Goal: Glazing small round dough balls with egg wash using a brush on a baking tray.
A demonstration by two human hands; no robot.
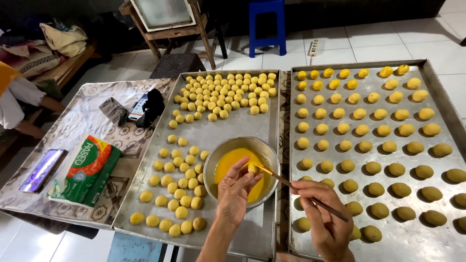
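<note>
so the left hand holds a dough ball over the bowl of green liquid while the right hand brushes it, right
Not quite: the head view shows the liquid in the metal bowl is yellow, not green. The rest stands: the left hand holds a dough ball over the bowl while the right hand brushes it with a thin brush.

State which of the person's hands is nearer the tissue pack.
Left. The left hand is over the bowl, closer to the tissue pack; the right hand is farther right, over the right tray.
</note>
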